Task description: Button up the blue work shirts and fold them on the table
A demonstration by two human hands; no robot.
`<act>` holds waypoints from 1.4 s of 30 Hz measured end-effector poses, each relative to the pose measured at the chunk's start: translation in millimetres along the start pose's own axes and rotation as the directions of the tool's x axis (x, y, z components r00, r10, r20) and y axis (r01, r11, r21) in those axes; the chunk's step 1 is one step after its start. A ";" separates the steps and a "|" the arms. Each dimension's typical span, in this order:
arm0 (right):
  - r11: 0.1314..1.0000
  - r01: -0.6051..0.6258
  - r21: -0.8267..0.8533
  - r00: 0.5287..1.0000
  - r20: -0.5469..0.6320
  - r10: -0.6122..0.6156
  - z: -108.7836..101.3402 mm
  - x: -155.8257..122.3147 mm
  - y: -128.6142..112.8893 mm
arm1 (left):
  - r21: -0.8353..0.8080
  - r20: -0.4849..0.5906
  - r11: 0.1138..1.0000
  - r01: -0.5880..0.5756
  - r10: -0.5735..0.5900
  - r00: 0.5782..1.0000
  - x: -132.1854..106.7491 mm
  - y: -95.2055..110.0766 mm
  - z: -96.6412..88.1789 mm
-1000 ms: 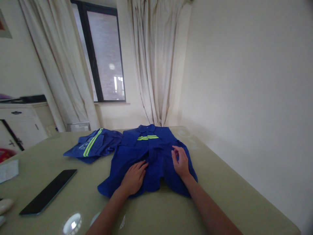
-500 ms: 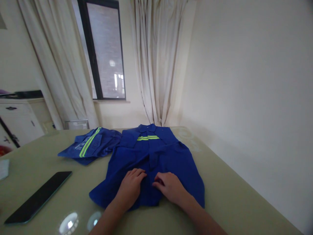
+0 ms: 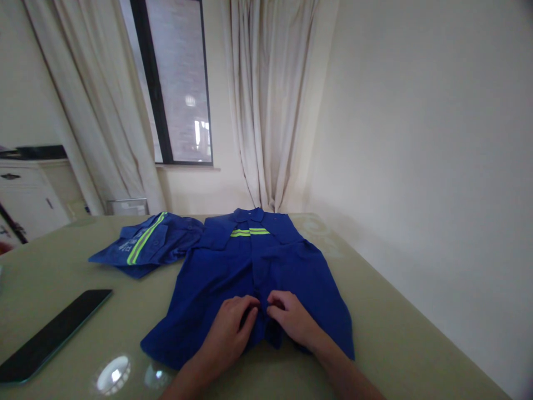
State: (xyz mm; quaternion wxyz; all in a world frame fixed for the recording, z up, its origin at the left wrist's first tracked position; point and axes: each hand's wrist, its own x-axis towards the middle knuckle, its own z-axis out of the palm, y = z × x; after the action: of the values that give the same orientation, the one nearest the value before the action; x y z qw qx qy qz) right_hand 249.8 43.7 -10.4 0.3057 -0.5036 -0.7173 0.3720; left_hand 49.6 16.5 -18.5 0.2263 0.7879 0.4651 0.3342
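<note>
A blue work shirt [image 3: 233,278] with yellow-green reflective stripes lies spread out on the pale green table [image 3: 408,333], collar at the far end. My left hand [image 3: 231,329] and my right hand [image 3: 291,319] sit side by side on the shirt's near hem at the front opening. On both hands the fingers are curled and pinch the blue fabric at the centre, fingertips almost touching each other.
A second blue shirt [image 3: 144,248], folded, lies to the left of the spread one. A dark phone or tablet [image 3: 52,335] rests flat near the table's left front. Curtains, a window and a white cabinet [image 3: 25,194] stand behind; a wall runs along the right.
My right hand came down from the shirt's right side to the near hem beside my left hand. Both hands have closed on the fabric at the front opening, and the shirt lies flatter.
</note>
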 end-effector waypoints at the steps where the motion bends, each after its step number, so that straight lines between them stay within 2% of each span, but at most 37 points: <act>1: 0.994 -0.013 0.108 1.000 0.009 0.012 -0.6 2.0 2.1 | 0.039 0.001 0.999 -0.035 0.035 0.999 -1.0 5.8 -2.1; 4: 0.930 -0.077 0.359 0.997 0.040 0.067 0.7 5.7 4.7 | 0.108 0.012 0.986 -0.124 0.123 0.992 -4.3 12.6 -6.4; 7: 0.849 -0.072 0.523 0.997 0.029 0.066 3.5 7.0 4.1 | 0.161 -0.002 0.976 -0.148 0.151 0.989 -6.0 6.2 -6.6; 12: 0.792 -0.058 0.607 0.996 -0.017 0.086 5.3 4.0 0.7 | 0.247 -0.032 0.945 -0.215 0.230 0.973 -7.1 -2.2 -2.0; 15: 0.821 -0.025 0.570 0.999 -0.017 0.042 5.1 0.2 -2.0 | 0.233 -0.061 0.956 -0.178 0.197 0.979 -7.7 -1.0 1.1; 19: 0.944 0.121 0.307 0.992 -0.067 -0.105 3.9 -3.9 -5.6 | 0.135 -0.117 0.988 -0.081 0.097 0.988 -6.1 -0.9 4.9; 21: 0.954 0.205 0.219 0.978 -0.069 -0.195 3.1 -5.7 -7.3 | 0.033 -0.162 0.998 -0.052 0.057 0.985 -4.2 -1.6 5.3; 26: 0.941 0.285 0.180 0.958 -0.045 -0.282 3.5 -9.6 -8.6 | -0.207 -0.214 0.976 -0.070 0.024 0.977 0.3 -0.6 0.6; 35: 0.921 0.339 0.191 0.941 -0.041 -0.337 2.3 -9.4 -7.9 | -0.262 -0.320 0.963 -0.062 -0.026 0.947 2.3 2.3 1.1; 39: 0.917 0.341 0.206 0.940 -0.052 -0.337 1.4 -8.3 -7.5 | -0.285 -0.295 0.957 -0.057 -0.031 0.955 2.4 3.5 0.0; 42: 0.924 0.321 0.208 0.947 -0.075 -0.312 0.9 -7.3 -6.8 | -0.301 -0.215 0.951 -0.066 -0.001 0.977 1.2 3.8 -1.6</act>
State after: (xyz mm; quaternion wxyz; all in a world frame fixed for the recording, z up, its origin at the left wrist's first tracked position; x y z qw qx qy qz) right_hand 248.0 35.0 -5.6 0.4296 -0.3522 -0.7378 0.3835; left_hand 51.0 15.9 -14.4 0.2894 0.7106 0.4159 0.4882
